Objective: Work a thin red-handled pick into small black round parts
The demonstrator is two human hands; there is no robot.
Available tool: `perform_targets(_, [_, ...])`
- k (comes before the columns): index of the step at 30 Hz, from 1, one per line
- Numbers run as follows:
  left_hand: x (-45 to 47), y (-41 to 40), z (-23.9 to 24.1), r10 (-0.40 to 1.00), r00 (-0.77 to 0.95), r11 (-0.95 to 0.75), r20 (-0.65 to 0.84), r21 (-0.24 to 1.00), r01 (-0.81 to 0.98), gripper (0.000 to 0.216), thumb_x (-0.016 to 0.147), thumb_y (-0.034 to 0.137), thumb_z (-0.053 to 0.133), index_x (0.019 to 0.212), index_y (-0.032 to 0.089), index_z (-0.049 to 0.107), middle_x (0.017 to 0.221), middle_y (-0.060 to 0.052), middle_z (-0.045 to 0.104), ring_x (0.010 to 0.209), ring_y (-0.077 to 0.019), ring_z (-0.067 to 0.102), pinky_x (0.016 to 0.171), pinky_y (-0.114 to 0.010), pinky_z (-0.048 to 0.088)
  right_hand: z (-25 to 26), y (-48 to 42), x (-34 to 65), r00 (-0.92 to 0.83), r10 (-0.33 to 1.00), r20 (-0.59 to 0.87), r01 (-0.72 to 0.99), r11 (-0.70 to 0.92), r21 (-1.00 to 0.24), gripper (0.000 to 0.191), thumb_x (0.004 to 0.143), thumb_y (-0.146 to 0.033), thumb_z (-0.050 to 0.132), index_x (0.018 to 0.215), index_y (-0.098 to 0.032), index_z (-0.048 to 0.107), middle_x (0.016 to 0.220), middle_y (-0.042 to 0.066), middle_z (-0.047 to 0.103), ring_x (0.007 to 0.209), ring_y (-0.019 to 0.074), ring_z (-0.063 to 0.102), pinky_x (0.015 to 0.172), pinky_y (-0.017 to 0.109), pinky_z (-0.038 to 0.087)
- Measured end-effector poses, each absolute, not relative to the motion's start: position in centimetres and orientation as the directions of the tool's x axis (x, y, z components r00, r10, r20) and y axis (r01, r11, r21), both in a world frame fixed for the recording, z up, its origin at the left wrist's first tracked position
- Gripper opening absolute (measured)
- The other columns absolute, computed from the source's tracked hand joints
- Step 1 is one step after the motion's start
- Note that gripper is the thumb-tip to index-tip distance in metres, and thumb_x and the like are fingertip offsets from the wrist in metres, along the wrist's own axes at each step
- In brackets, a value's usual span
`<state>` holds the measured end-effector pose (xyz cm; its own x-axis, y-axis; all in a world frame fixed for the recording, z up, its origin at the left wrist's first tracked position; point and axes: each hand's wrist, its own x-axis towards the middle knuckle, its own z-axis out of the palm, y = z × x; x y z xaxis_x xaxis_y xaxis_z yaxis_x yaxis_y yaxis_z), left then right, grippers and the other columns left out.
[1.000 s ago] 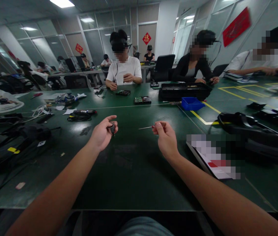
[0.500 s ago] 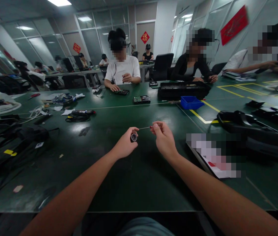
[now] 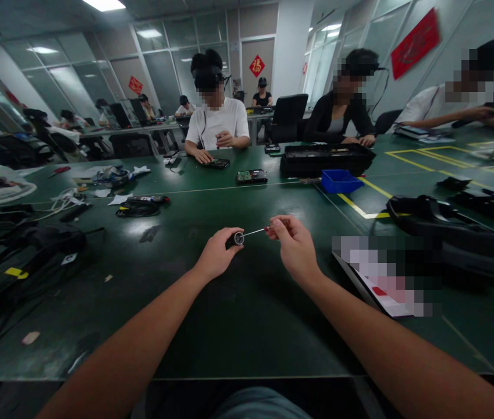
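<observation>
Pinched between the thumb and fingers of my left hand (image 3: pixel 216 255) is a small black cylindrical part (image 3: pixel 238 238). Its round open end, with a pale ring, faces toward me and a little right. My right hand (image 3: pixel 295 249) grips the reddish handle of a thin screwdriver (image 3: pixel 255 232), mostly covered by the fingers. The metal shaft points left, and its tip meets the open end of the part. Whether the tip is inside or just in front, I cannot tell. Both hands are above the green table (image 3: pixel 247 326).
A booklet (image 3: pixel 375 285) lies right of my right arm, beside a large black strapped item (image 3: pixel 447 238). Farther off are a blue bin (image 3: pixel 340 181), a black tray (image 3: pixel 325 158), a circuit-board device (image 3: pixel 251 176) and coiled cable (image 3: pixel 139 205). Co-workers sit across the table.
The black part has turned and risen slightly in my left hand. The screwdriver's tip has shifted from the left fingertips above the part to its open end.
</observation>
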<state>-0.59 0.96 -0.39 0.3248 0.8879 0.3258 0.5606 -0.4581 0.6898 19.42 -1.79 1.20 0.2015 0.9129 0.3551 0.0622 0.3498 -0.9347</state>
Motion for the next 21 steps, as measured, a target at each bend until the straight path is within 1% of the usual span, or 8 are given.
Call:
perform_targets(3, [-0.53,0.9,-0.31,0.886,0.33,-0.463,0.326,0.676,0.574,0.036,0.085,0.013,0.07,0.119,0.02,0.066,0.12,-0.007,0.069,0.115,-0.0239,0.061,0.107,-0.044,0.045,1.16,-1.83,19.32,0.178,0.92,0.348,0.096,0.336,-0.937,0.023,0.092,-0.043,0.058,0.094,-0.021,0.065,0.083,0.005,0.071,0.078,0.0203,0.067,0.076,0.037,0.053])
perform_targets(8, [-0.68,0.86,-0.22,0.884,0.329,-0.466,0.332,0.682,0.564,0.035,0.088,0.017,0.067,0.123,0.022,0.065,0.123,-0.006,0.068,0.118,-0.0238,0.06,0.108,-0.044,0.044,1.04,-1.85,19.4,0.19,0.913,0.36,0.167,0.332,-0.929,0.023,0.094,-0.043,0.055,0.092,-0.021,0.064,0.083,0.005,0.069,0.079,0.0204,0.066,0.077,0.038,0.052])
perform_targets(15, [-0.81,0.88,-0.34,0.882,0.346,-0.467,0.321,0.692,0.55,0.037,0.089,0.019,0.067,0.125,0.024,0.064,0.123,-0.005,0.068,0.118,-0.0236,0.06,0.108,-0.044,0.043,0.63,-1.61,19.41,0.197,0.916,0.35,0.127,0.33,-0.935,0.023,0.095,-0.042,0.055,0.095,-0.021,0.063,0.086,0.004,0.069,0.08,0.0198,0.066,0.078,0.037,0.052])
perform_targets(19, [-0.92,0.97,-0.53,0.875,0.356,-0.479,0.327,0.684,0.55,0.039,0.089,0.022,0.067,0.127,0.026,0.064,0.125,-0.005,0.067,0.119,-0.024,0.059,0.108,-0.045,0.042,0.94,-1.71,19.35,0.213,0.915,0.342,0.153,0.314,-0.937,0.024,0.094,-0.043,0.054,0.095,-0.021,0.063,0.085,0.005,0.07,0.08,0.02,0.066,0.078,0.036,0.051])
perform_targets(21, [-0.98,1.04,-0.61,0.875,0.356,-0.48,0.327,0.678,0.557,0.039,0.089,0.022,0.068,0.128,0.026,0.064,0.126,-0.005,0.067,0.12,-0.024,0.059,0.108,-0.045,0.042,1.36,-1.95,19.36,0.201,0.918,0.343,0.196,0.305,-0.932,0.027,0.093,-0.046,0.056,0.093,-0.021,0.064,0.083,0.005,0.071,0.077,0.02,0.066,0.074,0.035,0.049])
